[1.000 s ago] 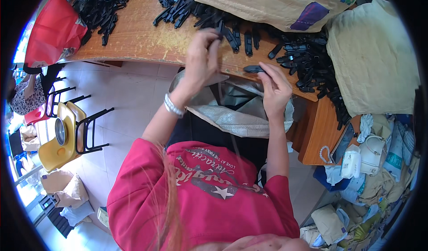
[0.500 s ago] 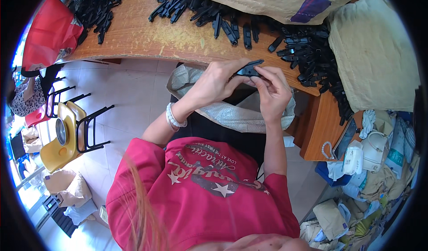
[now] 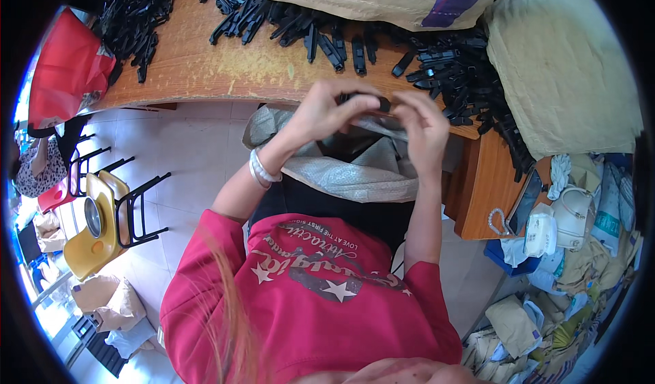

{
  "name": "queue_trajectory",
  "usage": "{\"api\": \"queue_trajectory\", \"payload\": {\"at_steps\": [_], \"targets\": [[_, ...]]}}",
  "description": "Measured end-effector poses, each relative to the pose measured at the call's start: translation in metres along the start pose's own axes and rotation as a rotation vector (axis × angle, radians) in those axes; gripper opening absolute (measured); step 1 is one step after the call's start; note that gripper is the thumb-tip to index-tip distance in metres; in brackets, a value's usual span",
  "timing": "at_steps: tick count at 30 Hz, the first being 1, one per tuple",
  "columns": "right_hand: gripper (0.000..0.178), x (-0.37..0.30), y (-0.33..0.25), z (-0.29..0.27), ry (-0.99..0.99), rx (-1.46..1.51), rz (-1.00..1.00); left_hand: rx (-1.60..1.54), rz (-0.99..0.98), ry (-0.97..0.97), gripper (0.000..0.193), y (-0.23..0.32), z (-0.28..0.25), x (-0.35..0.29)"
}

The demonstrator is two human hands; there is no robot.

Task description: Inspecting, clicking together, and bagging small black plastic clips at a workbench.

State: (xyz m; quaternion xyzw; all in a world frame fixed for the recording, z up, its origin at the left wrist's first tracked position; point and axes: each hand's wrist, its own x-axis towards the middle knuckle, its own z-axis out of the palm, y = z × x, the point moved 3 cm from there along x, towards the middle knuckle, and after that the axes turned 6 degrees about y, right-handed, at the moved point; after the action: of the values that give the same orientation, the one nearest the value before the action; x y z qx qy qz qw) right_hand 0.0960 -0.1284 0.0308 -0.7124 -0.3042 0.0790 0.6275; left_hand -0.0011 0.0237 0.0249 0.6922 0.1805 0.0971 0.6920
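Above the mouth of a woven sack (image 3: 355, 179), my left hand (image 3: 326, 111) grips a small black plastic part (image 3: 384, 104) between thumb and fingers. Only the part's dark end shows clearly; the hand covers the rest. My right hand (image 3: 423, 128) is just beside that end, fingers bent and blurred, so whether it touches or pinches anything cannot be made out. Beyond both hands, similar long black plastic parts (image 3: 443, 67) lie heaped along the wooden table (image 3: 252, 70). The sack sits open by my lap, below the table's near edge.
Another black heap (image 3: 140, 16) is at the far left, beside a red bag (image 3: 68, 70). Large tan sacks (image 3: 559, 70) stand on the right and far side. Yellow chairs (image 3: 89, 247) are on the left; a white handbag (image 3: 572, 217) and piled bags fill the right.
My right hand's fingers have moved off the black part they were on, and my left hand has turned it so its end points right. The view has shifted slightly.
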Motion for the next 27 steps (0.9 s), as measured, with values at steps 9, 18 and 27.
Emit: {"api": "queue_trajectory", "payload": {"at_steps": [9, 18, 27], "targets": [[0.019, 0.037, 0.028, -0.010, 0.126, -1.077, -0.566, 0.509, 0.485, 0.332, 0.032, 0.016, 0.012, 0.082], [0.021, 0.029, 0.026, 0.010, 0.220, -0.831, -0.620, 0.963, 0.517, 0.232, 0.015, 0.001, -0.011, 0.084], [0.019, 0.014, 0.022, 0.017, 0.163, -0.226, -0.053, 1.165, 0.710, 0.049, 0.019, 0.008, -0.013, 0.091]]}}
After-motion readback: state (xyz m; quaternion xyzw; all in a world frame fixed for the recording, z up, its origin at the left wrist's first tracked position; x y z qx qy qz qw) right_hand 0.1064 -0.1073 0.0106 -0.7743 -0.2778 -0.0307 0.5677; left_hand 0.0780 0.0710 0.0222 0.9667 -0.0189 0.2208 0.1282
